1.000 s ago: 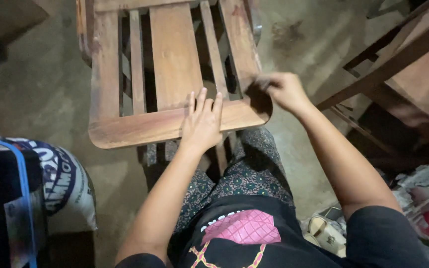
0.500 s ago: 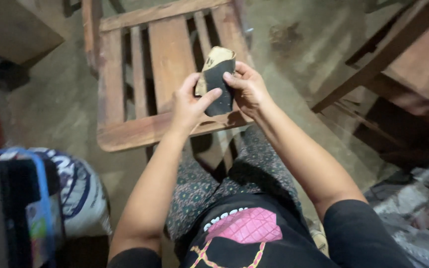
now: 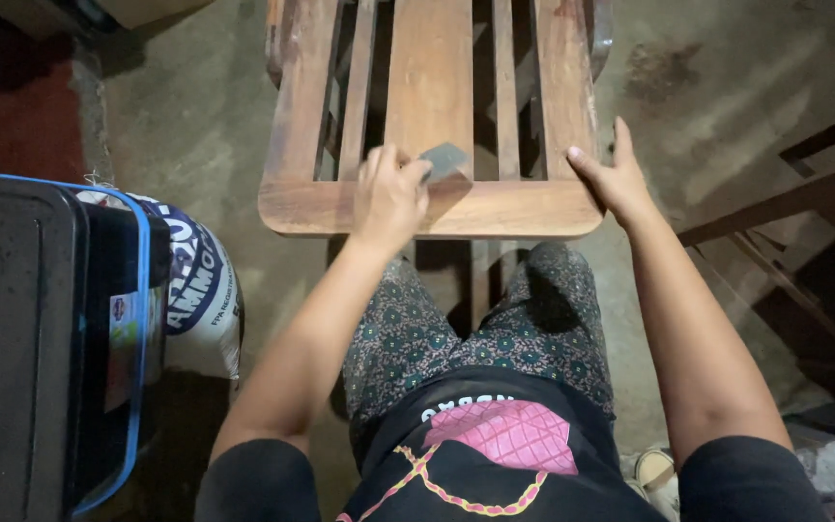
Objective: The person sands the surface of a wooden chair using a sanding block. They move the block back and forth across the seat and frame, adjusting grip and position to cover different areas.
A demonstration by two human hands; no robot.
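Note:
A slatted wooden chair frame (image 3: 495,208) lies in front of me on the floor. My left hand (image 3: 390,193) presses a folded grey piece of sandpaper (image 3: 445,159) against the wide middle slat, just above the front rail. My right hand (image 3: 616,179) rests flat on the frame's right front corner, fingers spread, holding nothing. My patterned trousers and dark shirt fill the lower middle of the view.
A black bin with a blue rim (image 3: 41,338) stands at the left, with a white printed sack (image 3: 195,290) beside it. More dark wooden furniture parts (image 3: 804,203) lean at the right. The floor is bare concrete (image 3: 195,106).
The sandpaper was held up in both hands half a second ago. Now my left hand alone has it down on the middle slat, and my right hand has moved to the frame's right corner.

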